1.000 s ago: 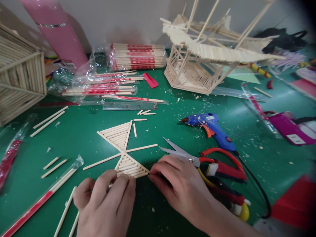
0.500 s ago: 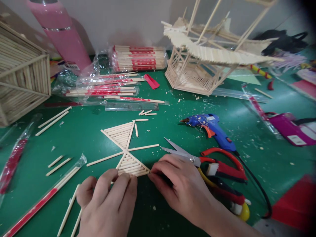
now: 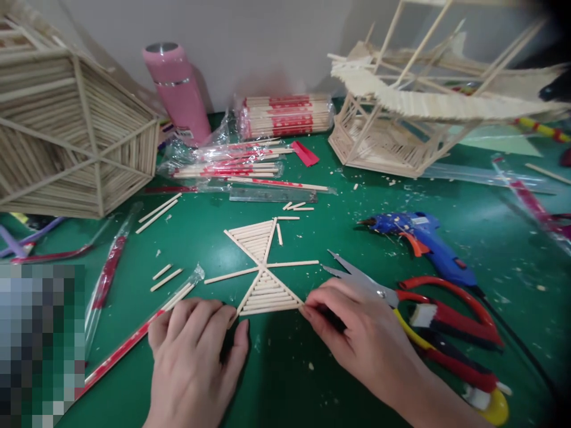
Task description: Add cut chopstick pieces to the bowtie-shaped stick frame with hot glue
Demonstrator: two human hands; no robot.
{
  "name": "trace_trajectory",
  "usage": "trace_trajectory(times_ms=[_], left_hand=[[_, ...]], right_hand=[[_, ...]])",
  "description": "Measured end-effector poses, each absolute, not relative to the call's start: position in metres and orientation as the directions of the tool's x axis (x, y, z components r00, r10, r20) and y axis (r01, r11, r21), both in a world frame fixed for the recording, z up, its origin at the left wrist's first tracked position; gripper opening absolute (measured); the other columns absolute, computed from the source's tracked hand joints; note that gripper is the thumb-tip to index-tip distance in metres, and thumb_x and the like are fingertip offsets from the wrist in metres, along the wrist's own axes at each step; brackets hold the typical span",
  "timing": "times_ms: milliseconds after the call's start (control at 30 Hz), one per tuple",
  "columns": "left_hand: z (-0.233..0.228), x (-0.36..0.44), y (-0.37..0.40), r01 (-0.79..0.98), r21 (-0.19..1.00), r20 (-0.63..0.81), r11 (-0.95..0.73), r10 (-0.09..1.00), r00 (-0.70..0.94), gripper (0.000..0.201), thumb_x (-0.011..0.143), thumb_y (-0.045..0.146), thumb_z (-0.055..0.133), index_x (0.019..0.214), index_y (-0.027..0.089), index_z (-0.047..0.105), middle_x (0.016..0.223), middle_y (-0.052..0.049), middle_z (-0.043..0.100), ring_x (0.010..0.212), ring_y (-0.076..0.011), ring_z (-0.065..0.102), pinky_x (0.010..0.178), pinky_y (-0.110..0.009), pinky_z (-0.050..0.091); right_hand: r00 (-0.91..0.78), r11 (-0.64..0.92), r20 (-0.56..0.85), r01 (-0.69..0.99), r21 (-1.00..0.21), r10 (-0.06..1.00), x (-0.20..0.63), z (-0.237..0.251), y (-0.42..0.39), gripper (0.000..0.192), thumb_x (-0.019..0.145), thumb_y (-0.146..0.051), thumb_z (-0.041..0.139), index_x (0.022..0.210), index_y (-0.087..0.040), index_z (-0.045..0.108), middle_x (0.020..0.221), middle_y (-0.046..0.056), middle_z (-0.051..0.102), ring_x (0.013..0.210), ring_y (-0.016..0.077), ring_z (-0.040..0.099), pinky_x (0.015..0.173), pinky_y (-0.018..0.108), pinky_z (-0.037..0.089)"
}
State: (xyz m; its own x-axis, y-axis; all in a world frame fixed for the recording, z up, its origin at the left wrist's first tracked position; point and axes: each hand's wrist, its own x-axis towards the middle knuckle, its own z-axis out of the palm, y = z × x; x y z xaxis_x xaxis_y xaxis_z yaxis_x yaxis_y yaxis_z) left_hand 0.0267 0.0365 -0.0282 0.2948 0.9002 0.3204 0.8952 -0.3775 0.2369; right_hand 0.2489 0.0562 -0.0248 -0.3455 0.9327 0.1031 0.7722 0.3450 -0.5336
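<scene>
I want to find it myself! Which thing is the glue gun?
Look on the green mat, to the right of the flat stick fan. Just beyond the red-handled scissors lies the glue gun: the only blue thing, with an orange trigger.

The stick fan (image 3: 263, 273) lies mid-mat between both hands; scissors (image 3: 401, 297) lie right of it. The glue gun (image 3: 423, 238) lies behind the scissors; the ruler (image 3: 272, 195) behind the fan.

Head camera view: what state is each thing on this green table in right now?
Stick panel: flat, two wedges filled, the rest bare spokes.
Left hand: fingertips at the panel's near-left corner.
Right hand: fingertips at its near-right corner.
Scissors: lying flat, blades slightly open.
Glue gun: lying on its side.
Pink flask: upright, capped.
Chopstick pack: wrapped.
</scene>
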Motion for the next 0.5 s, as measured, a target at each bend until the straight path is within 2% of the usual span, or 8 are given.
trace_trajectory(times_ms=[133,333,500], left_hand=[[-0.027,0.029,0.04,0.883,0.244,0.332,-0.401,0.89,0.312,0.005,0.078,0.024,0.058,0.081,0.021,0.061,0.077,0.0,0.064,0.074,-0.0186,0.056,0.069,-0.034,0.035],[-0.029,0.024,0.038,0.871,0.029,0.329,-0.491,0.827,0.455,0.012,0.083,0.018,0.05,0.084,0.019,0.062,0.077,-0.001,0.065,0.073,-0.0194,0.057,0.071,-0.037,0.034],[-0.032,0.018,0.036,0.849,-0.005,0.324,-0.529,0.802,0.502,0.014,0.085,0.018,0.049,0.088,0.018,0.063,0.079,-0.003,0.066,0.075,-0.0198,0.058,0.071,-0.037,0.035]], right_hand=[[-0.343,0.347,0.111,0.771,-0.534,0.933,0.249,-0.025,0.056,0.016,0.085,-0.021,0.049,0.071,-0.018,0.057,0.066,0.001,0.054,0.061,0.0152,0.051,0.055,0.028,0.036],[-0.35,0.371,0.145,0.758,-0.536,0.925,0.25,-0.025,0.056,0.019,0.086,-0.02,0.048,0.071,-0.019,0.06,0.066,0.002,0.056,0.06,0.0143,0.053,0.056,0.027,0.039],[-0.362,0.389,0.159,0.755,-0.527,0.918,0.251,-0.025,0.056,0.018,0.086,-0.02,0.049,0.072,-0.019,0.061,0.067,0.002,0.057,0.061,0.0146,0.054,0.056,0.027,0.04]])
